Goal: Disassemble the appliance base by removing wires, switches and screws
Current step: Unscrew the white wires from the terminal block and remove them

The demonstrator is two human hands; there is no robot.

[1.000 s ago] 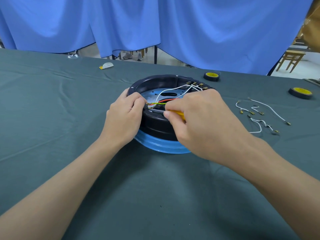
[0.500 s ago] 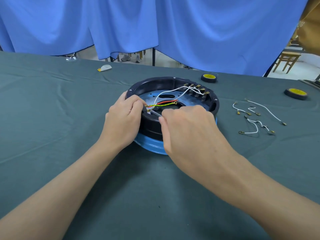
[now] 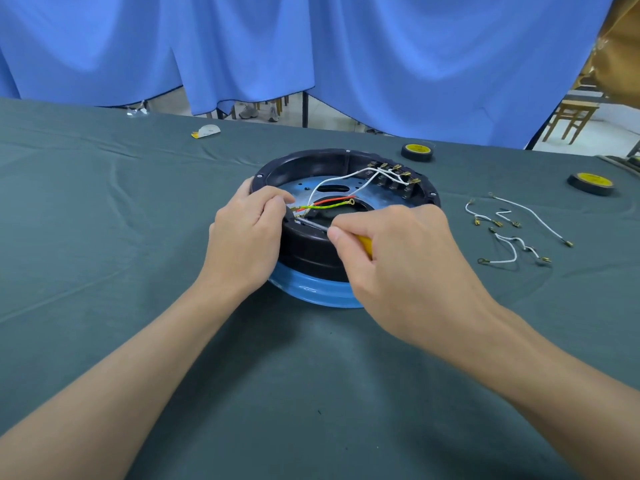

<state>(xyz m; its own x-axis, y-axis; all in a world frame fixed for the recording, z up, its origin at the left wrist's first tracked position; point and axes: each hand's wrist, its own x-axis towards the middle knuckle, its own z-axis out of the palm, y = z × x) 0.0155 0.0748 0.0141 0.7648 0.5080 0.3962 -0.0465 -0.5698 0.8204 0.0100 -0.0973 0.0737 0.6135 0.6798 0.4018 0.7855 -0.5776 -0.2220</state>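
Blue curtains point(image 3: 381, 64) hung behind a grey-green cloth point(image 3: 104, 237), where the round base point(image 3: 311, 258) sat mid-table. The left hand point(image 3: 246, 244) gripped the base's near rim. The right hand point(image 3: 401, 258) curled round a screwdriver point(image 3: 313, 224), its tip at the coloured wires point(image 3: 325, 204). It was probably loosening a terminal screw, and the next move would need steady turning. The screwdriver's yellow handle, hidden half a second earlier, showed again.

The left hand point(image 3: 246, 237) gripped the near-left rim of the round black appliance base point(image 3: 311, 159), which stood on the grey-green cloth point(image 3: 104, 237). The right hand point(image 3: 398, 261) held a yellow-handled screwdriver point(image 3: 311, 223), its tip at the rim just beside the left fingers. A green-yellow wire point(image 3: 327, 204) crossed inside the base. Loose white wires point(image 3: 512, 244) lay apart to the right.
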